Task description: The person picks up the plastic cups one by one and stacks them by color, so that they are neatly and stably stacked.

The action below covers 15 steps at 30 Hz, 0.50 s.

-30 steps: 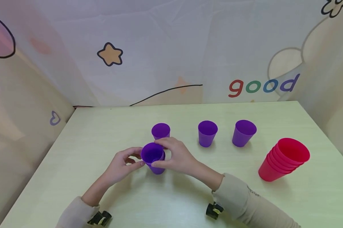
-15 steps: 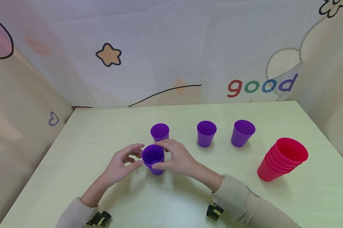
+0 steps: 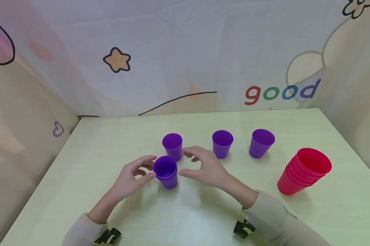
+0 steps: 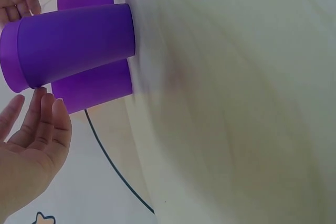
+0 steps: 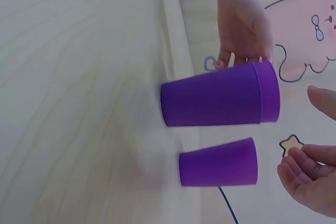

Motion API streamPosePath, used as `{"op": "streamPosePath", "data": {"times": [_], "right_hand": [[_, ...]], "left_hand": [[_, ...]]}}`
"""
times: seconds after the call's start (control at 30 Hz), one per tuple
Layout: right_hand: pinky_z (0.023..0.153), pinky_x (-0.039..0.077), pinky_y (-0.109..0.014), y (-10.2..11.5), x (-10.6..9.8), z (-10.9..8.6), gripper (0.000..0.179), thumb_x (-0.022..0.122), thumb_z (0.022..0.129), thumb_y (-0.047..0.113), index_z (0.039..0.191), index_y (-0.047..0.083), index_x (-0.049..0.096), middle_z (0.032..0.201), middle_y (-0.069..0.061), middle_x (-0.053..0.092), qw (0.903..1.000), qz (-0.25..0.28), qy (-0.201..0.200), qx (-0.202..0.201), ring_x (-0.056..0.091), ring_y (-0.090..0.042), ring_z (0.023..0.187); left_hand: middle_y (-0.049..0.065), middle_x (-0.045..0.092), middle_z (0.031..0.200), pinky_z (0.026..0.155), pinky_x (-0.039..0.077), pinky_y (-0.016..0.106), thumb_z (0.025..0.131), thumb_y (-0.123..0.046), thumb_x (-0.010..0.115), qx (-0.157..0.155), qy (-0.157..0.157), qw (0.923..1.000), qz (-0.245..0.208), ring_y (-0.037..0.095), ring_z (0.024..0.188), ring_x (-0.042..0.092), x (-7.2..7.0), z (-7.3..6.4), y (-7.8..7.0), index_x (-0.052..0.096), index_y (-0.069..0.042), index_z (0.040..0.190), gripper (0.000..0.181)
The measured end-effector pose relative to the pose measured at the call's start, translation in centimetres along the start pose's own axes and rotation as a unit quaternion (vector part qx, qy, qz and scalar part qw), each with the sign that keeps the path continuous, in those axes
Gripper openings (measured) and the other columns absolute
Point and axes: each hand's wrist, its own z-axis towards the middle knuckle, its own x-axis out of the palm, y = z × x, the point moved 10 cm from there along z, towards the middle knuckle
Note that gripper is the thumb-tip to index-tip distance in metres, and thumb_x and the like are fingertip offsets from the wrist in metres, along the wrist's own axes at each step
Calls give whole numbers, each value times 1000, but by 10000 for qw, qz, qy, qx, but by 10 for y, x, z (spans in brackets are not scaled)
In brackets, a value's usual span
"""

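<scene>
Two nested purple cups stand upright on the table, one rim just above the other, as the left wrist view also shows on this stack. My left hand is at their left side, fingers loosely bent and fingertips right by the rim. On the right, my right hand is apart from the stack, thumb and fingers spread with nothing between them. Just behind stands a single purple cup, near the right fingertips. In the right wrist view the right hand faces the stacked cups across a gap.
Farther right stand two single purple cups, one nearer the middle and another beside it. A leaning-looking stack of several red cups is at the right of the pale table. A printed cloth hangs behind.
The upper purple cup has sunk into the lower one. My right hand has let go of it and moved off to the right; the left hand has stayed almost in place.
</scene>
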Motion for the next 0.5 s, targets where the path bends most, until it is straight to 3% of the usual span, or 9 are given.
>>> {"op": "streamPosePath", "data": {"times": [0.23,0.5], "right_hand": [[78,49,-35,-18,-36,-9,51,76,74,18,118,1,57,103,-8,60,9972,-176,-672,284,55,-22,95],[83,46,-43,-48,-72,-19,57,78,71,19,119,-2,55,115,-17,52,9832,-616,-1403,996,45,-30,105]], "left_hand": [[8,62,99,69,49,29,83,-5,65,40,37,10000,18,18,91,56,2,0,-1,55,-3,121,39],[8,62,98,70,49,29,83,-6,65,6,42,10000,63,20,91,57,2,0,1,54,-3,122,41]]}}
